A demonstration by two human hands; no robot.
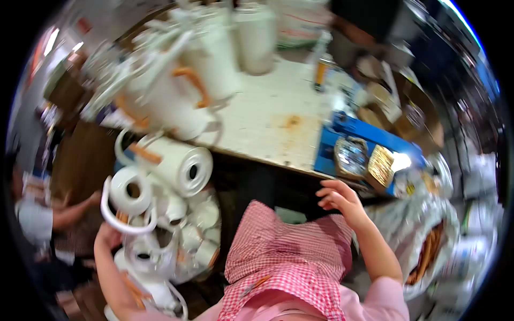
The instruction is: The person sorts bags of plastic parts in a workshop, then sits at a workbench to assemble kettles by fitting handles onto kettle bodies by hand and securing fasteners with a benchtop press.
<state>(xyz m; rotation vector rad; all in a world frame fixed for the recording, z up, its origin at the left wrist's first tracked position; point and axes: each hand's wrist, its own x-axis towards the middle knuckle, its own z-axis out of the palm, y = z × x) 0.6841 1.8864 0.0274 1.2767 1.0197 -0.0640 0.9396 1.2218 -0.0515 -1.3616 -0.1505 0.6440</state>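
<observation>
My left hand (109, 235) is low at the left, against a white plastic part with a curved handle (128, 206) on top of a pile of white parts. That part covers its fingers, so I cannot make out a grip. Just behind lies a white cylindrical jug (184, 163) on its side, its round end with a dark hole facing me and an orange-tan handle (144, 153) on it. Above my lap, near the table's front edge, my right hand (342, 200) is raised with fingers apart and holds nothing.
White jugs with orange-tan handles (193, 85) stand at the back left of the white table (262, 112). A yellow-labelled bottle (321, 72) and a blue box (364, 128) with foil-like blocks are to the right. Beside my right arm sits a plastic bag (396, 219). Another person's arm (75, 214) shows far left.
</observation>
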